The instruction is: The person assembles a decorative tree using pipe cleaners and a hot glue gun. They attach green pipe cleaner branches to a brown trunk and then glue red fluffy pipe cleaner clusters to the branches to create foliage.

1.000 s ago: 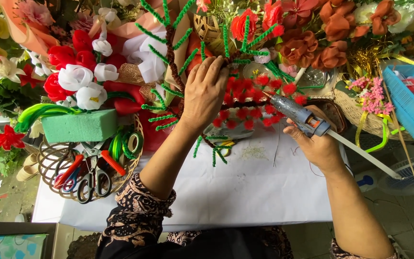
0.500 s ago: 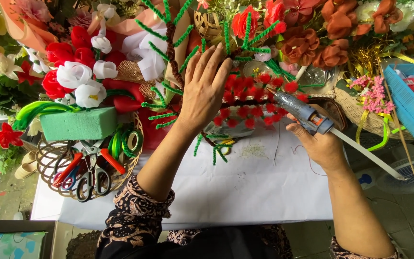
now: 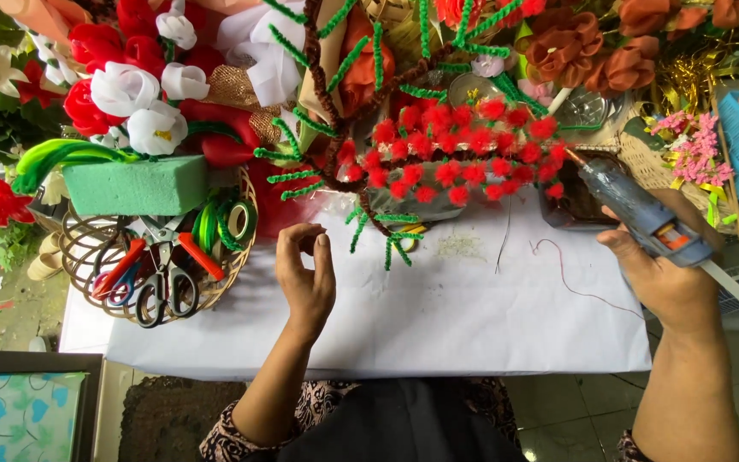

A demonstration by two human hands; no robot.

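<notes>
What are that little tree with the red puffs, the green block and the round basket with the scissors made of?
The tree looks like fuzzy pipe cleaners, brown and green, twisted together, with matte red pompoms along the branches. The green block looks like floral foam: dull, finely grainy, sharp edges. The basket seems bent wire or thin cane in open loops; which one is hard to tell.

Blue glue gun point(image 3: 639, 212), red pompoms point(image 3: 464, 154)
</notes>
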